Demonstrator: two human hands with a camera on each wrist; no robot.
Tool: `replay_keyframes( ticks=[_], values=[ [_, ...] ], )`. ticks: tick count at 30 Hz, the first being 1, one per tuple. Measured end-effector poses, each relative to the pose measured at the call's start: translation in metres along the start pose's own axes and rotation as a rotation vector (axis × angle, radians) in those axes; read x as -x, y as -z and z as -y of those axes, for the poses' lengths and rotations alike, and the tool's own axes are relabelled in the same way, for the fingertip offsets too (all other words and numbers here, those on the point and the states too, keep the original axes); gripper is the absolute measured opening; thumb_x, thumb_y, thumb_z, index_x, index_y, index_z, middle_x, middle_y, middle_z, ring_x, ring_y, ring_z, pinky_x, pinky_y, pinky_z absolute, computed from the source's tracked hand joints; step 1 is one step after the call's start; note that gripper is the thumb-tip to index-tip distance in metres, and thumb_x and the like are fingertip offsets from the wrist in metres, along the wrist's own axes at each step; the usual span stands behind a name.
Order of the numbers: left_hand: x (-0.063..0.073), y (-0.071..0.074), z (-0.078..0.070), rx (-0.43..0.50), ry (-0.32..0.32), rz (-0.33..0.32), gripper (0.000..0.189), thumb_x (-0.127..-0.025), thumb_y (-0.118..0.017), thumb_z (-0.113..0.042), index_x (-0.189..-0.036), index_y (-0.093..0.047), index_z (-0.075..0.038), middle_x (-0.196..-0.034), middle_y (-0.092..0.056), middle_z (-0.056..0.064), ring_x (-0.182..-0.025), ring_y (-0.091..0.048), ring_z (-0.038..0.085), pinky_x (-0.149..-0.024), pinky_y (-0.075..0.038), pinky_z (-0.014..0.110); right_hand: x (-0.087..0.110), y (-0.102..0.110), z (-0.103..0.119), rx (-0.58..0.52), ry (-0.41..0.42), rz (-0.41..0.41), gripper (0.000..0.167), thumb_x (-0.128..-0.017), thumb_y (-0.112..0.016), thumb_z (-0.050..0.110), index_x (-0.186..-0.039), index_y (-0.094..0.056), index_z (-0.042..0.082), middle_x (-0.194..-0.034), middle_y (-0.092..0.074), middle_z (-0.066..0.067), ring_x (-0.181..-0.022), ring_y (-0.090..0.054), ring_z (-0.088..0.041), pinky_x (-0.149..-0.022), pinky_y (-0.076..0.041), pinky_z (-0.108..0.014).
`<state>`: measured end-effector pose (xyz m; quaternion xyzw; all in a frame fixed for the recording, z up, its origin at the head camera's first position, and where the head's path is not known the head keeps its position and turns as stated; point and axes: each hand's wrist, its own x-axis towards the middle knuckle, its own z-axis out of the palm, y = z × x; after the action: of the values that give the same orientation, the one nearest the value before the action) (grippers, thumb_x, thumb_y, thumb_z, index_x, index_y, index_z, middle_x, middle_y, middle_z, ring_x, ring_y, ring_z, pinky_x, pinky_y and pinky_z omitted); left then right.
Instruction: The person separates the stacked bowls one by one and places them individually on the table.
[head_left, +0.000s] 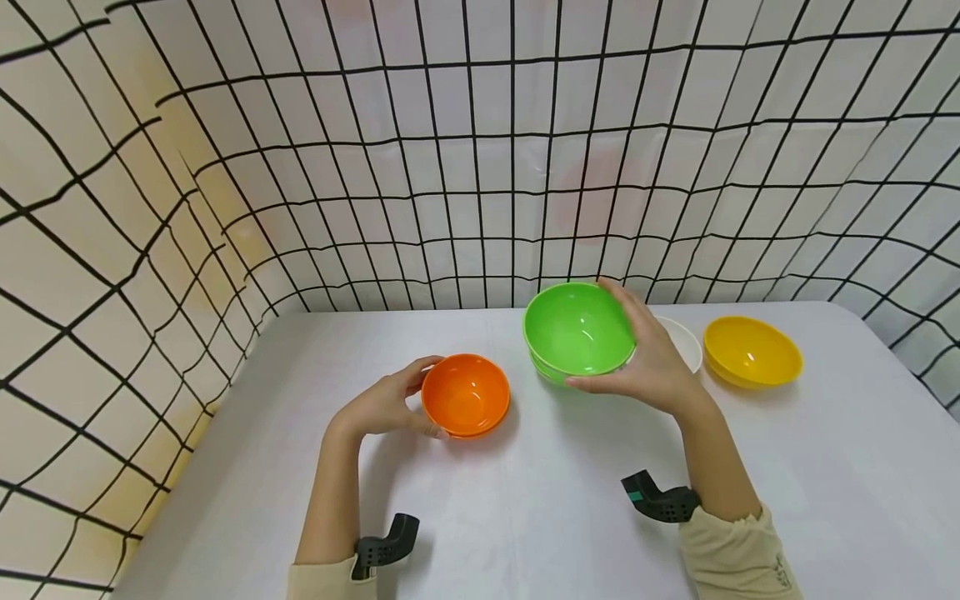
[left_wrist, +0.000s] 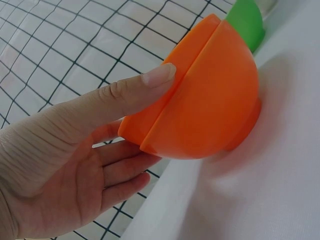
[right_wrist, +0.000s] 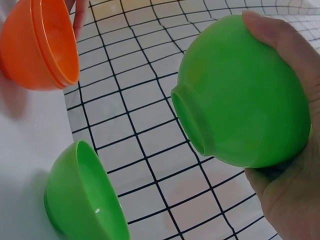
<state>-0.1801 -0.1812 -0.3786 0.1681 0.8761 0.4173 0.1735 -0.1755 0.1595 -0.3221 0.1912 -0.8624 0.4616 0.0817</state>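
Two orange bowls [head_left: 465, 396] stand nested on the white table, their double rim plain in the left wrist view. My left hand [head_left: 382, 404] pinches the upper orange bowl [left_wrist: 172, 102], thumb outside and fingers on the far side of the rim. A green bowl [head_left: 577, 329] is in my right hand [head_left: 656, 362], thumb and fingers spread round its rim. In the right wrist view this held bowl [right_wrist: 245, 95] is raised, foot ring showing, apart from a second green bowl [right_wrist: 75, 195] on the table. From the head view it covers most of that lower bowl.
Behind my right hand a white bowl [head_left: 684, 343] shows partly, and a yellow bowl [head_left: 752, 352] stands to its right. Black wire grid [head_left: 480, 167] borders the table's [head_left: 480, 517] back and sides.
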Motion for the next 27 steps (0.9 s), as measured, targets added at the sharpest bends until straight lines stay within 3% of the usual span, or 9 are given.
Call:
replay_keyframes(
  ticks=[17,27],
  values=[
    [-0.001,0.001,0.003,-0.013,0.01,-0.005,0.094,-0.062,-0.085,-0.03,-0.141,-0.034,-0.024,-0.138,-0.045,0.0,-0.13,-0.04,0.025,-0.105,-0.031,0.054,0.011,-0.01,-0.01,0.032,-0.035,0.077,0.116,-0.055,-0.089,0.031,-0.147,-0.02,0.024,-0.143,-0.032,-0.008,-0.12,-0.04,-0.033,-0.092,-0.043,-0.057],
    [-0.001,0.001,0.002,-0.003,-0.007,-0.002,0.09,-0.063,-0.085,-0.025,-0.139,-0.036,-0.025,-0.137,-0.046,-0.002,-0.13,-0.04,0.023,-0.106,-0.03,0.052,0.041,-0.025,-0.041,0.023,-0.094,0.13,0.115,-0.054,-0.089,0.033,-0.146,-0.022,0.018,-0.146,-0.029,-0.013,-0.123,-0.038,-0.038,-0.092,-0.041,-0.061]
  ],
)
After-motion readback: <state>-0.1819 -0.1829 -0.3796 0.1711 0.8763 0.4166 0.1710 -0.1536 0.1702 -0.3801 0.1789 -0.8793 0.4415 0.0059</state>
